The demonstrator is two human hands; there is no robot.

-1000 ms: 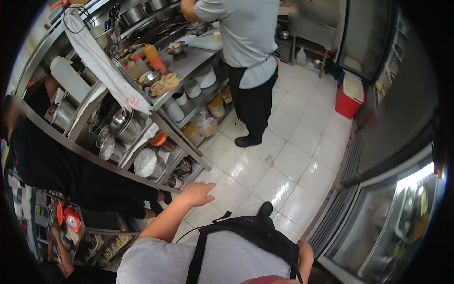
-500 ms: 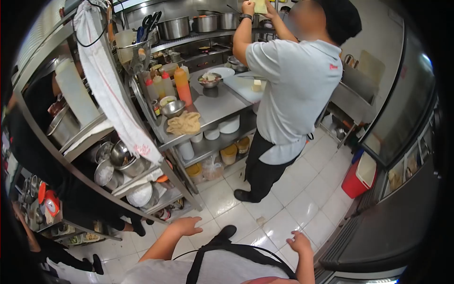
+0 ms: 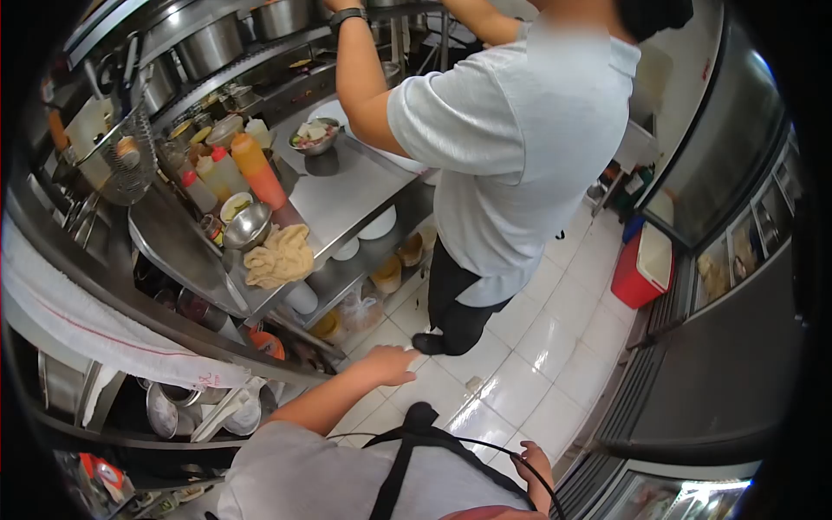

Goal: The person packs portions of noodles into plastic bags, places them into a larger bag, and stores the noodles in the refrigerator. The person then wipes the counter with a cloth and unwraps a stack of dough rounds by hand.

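Observation:
My left hand (image 3: 388,366) hangs in the air over the tiled floor, fingers loosely stretched and holding nothing. It is nearest the lower corner of the steel worktable (image 3: 355,195) and the co-worker's shoe (image 3: 429,343). Low on the right, my right hand (image 3: 533,462) is empty too, with its fingers apart and partly bent. Between my hands are the black apron straps (image 3: 400,475) over my grey shirt. Ahead stands a co-worker (image 3: 529,165) in a light shirt with both arms raised; that person's hands are mostly cut off at the top edge.
On the worktable are sauce bottles (image 3: 257,169), a metal bowl (image 3: 248,225), a tan cloth (image 3: 279,256) and a bowl of food (image 3: 315,136). A white towel (image 3: 104,325) hangs on the rack at left. A red cooler (image 3: 642,267) and dark fridges (image 3: 693,368) line the right.
My view has moved forward, closer to the worktable and co-worker. The towel and rack have shifted down and left. My right hand sits lower; the co-worker's hands have slipped largely out of frame.

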